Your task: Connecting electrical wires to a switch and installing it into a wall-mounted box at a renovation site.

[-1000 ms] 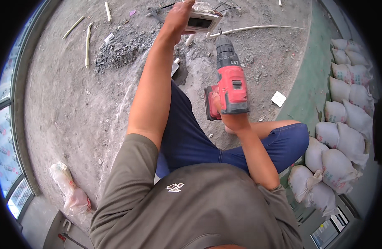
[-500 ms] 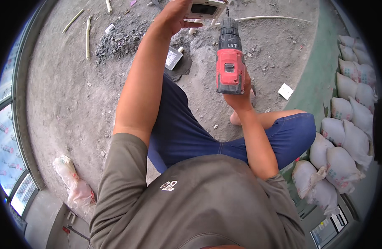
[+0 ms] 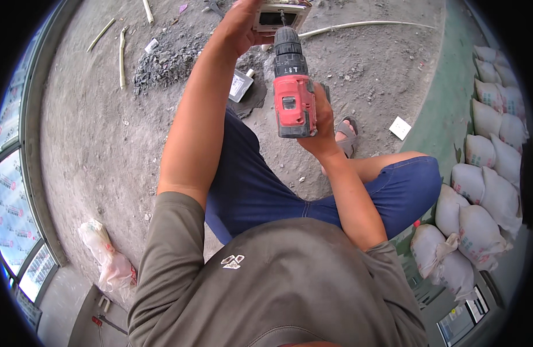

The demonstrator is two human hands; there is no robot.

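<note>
My right hand (image 3: 322,130) is wrapped round the handle of a red and black cordless drill (image 3: 294,99), its chuck and bit aimed away from me. At the far end, my left hand (image 3: 238,30) grips a small white rectangular panel (image 3: 267,21) with a dark window in its face. The drill bit's tip overlaps the panel's window; whether they touch I cannot tell. The upper part of my left hand is cut off by the frame's top edge. Beyond my left knee, a flat grey box with a white label (image 3: 238,88) lies on the floor.
A heap of grey rubble (image 3: 168,61) and several pale pipe pieces lie on the dusty floor. At the right, a white square plate (image 3: 400,128) sits near a green strip lined with stacked white sacks (image 3: 485,185). A plastic bag (image 3: 107,257) lies at the left.
My right hand has brought the drill left and slightly nearer, so its bit now overlaps the panel. The left hand's panel has tilted and shifted slightly left. My sandalled foot shows more.
</note>
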